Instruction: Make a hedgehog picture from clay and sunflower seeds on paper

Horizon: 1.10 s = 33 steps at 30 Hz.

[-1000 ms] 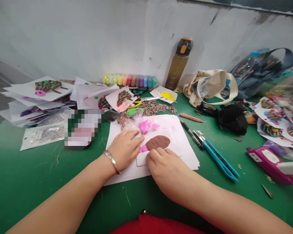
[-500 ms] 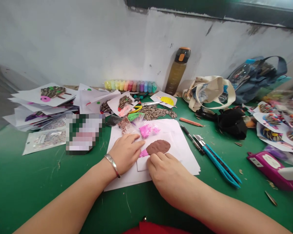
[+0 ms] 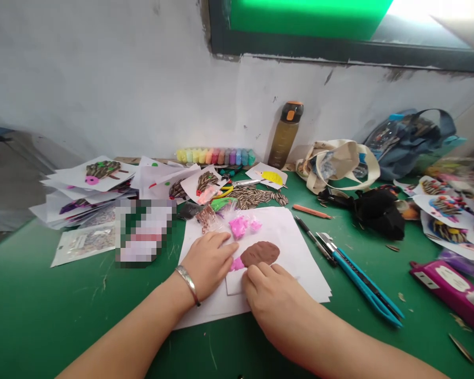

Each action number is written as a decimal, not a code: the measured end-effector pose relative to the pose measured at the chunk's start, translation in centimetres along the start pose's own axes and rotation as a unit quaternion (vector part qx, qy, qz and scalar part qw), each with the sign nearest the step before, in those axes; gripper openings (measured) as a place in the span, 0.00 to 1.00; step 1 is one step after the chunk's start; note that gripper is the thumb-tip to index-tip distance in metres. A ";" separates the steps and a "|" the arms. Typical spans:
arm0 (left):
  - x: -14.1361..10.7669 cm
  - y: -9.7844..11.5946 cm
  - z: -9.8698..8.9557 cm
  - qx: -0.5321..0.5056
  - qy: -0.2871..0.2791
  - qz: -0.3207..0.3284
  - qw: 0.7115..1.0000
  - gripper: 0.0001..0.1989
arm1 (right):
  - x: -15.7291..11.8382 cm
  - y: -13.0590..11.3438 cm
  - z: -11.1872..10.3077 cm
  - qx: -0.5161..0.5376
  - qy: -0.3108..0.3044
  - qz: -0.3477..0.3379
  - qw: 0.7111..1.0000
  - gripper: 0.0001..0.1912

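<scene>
A flattened brown oval of modelling clay (image 3: pixel 260 253) lies on a small white card (image 3: pixel 234 282), on top of a stack of white paper (image 3: pixel 308 273). My right hand (image 3: pixel 270 289) is closed, its curled fingers against the oval's lower edge; the fingertips are hidden. My left hand (image 3: pixel 211 260) lies with fingers stretched out on the paper, fingertips beside a small piece of pink clay (image 3: pixel 237 264) that adjoins the oval. Just beyond is a clear bag with bright pink clay (image 3: pixel 239 226).
Sunflower seeds (image 3: pixel 256 197) lie in a heap behind the paper. To the right are an orange pencil (image 3: pixel 312 211), a black pen (image 3: pixel 314 239) and a blue cutter (image 3: pixel 363 281). Seed-decorated cards (image 3: pixel 98 173) are piled left. A bottle (image 3: pixel 286 134) stands at the wall.
The camera view has tilted up, so the table sits lower in the picture and more window shows. Both hands stay at nearly the same place by the clay.
</scene>
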<state>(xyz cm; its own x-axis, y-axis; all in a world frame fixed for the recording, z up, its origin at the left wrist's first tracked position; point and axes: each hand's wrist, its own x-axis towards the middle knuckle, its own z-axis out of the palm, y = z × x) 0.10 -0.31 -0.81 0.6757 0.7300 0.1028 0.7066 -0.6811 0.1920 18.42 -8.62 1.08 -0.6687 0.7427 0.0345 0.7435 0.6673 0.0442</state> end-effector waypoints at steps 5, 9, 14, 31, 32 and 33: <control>0.0 0.0 0.2 0.001 0.005 -0.003 1.000 0.16 | 0.0 -0.1 0.1 0.002 0.001 0.003 1.000 0.08; 0.1 0.2 0.2 0.008 0.003 -0.011 1.000 0.17 | 0.1 0.0 0.0 0.003 -0.003 0.001 1.000 0.08; 0.1 0.1 -0.1 -0.012 -0.013 -0.007 1.000 0.16 | 0.3 0.1 -0.4 0.004 -0.028 0.006 1.000 0.07; 0.3 0.2 0.3 -0.009 -0.005 -0.022 1.000 0.15 | 0.1 0.2 -0.5 0.006 -0.020 -0.005 1.000 0.08; 0.3 0.1 0.3 -0.008 -0.006 -0.022 1.000 0.15 | 0.1 0.2 -0.5 0.004 -0.021 -0.007 1.000 0.08; 0.4 0.1 0.3 -0.009 -0.007 -0.021 1.000 0.15 | 0.1 0.2 -0.5 0.003 -0.023 -0.007 1.000 0.08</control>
<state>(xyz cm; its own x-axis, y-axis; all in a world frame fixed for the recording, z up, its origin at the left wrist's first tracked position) 0.49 -0.14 -1.08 0.6486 0.7569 0.0805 0.7306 -0.6487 0.2131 18.49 -8.46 1.63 -0.6786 0.7344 -0.0118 0.7336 0.6785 0.0375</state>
